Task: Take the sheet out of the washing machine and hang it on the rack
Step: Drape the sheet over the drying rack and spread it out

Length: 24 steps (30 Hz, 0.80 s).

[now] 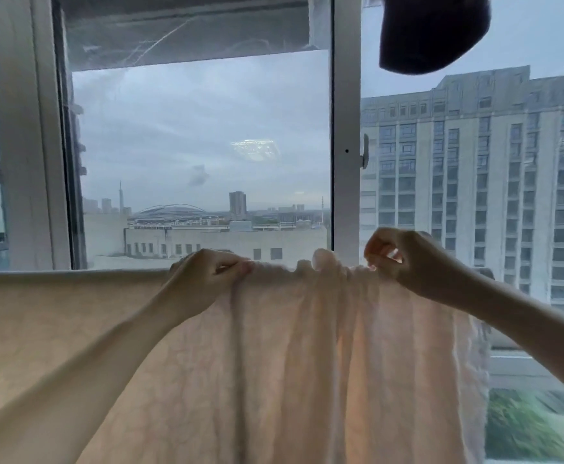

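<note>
The sheet (290,363) already hangs over the rack, in front of the window (345,128). Left hand (203,279) pinches its bunched top edge; right hand (407,262) fingers curl there too; spreading remains.

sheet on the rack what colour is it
Pale cream-pink sheet, faintly mottled; the head view shows it.

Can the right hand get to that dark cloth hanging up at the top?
Probably yes. The right hand pinches the sheet at its top edge, and only open air lies between it and the dark cloth above, though it would have to let go first.
</note>
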Each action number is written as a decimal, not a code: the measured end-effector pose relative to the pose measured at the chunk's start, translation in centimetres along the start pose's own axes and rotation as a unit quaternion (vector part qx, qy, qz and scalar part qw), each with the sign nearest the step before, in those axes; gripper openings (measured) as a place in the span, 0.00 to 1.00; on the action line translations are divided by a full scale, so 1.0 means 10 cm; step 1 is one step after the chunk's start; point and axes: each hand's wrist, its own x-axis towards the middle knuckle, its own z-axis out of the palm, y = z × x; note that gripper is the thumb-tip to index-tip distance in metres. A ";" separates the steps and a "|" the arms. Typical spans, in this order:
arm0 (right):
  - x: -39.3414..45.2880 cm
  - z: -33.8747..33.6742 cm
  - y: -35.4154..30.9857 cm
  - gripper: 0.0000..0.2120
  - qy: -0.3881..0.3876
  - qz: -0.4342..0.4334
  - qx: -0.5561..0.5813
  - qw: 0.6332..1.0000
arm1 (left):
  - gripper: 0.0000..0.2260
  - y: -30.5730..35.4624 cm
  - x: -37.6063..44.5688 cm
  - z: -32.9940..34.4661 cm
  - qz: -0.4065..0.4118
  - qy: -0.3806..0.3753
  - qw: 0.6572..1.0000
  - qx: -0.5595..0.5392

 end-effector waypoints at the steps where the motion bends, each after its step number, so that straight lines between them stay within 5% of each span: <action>1: -0.02 -0.04 0.05 0.03 -0.003 0.004 0.007 1.000 | 0.07 0.01 0.01 0.00 -0.004 0.004 1.000 -0.021; 7: -0.18 -0.11 0.15 0.05 -0.049 -0.003 0.020 0.999 | 0.10 0.10 0.02 0.02 -0.020 0.000 0.999 -0.031; 14: -0.13 -0.03 0.14 0.04 0.026 -0.021 0.004 0.999 | 0.10 0.51 0.08 0.30 0.044 -0.016 0.998 0.036; 20: -0.13 -0.37 0.61 0.05 0.170 0.071 -0.043 0.982 | 0.09 0.56 0.18 0.40 0.050 -0.014 0.998 0.032; 24: -0.38 -0.62 1.03 0.03 0.108 0.119 -0.098 0.982 | 0.10 0.64 0.25 0.50 0.042 -0.003 0.999 0.030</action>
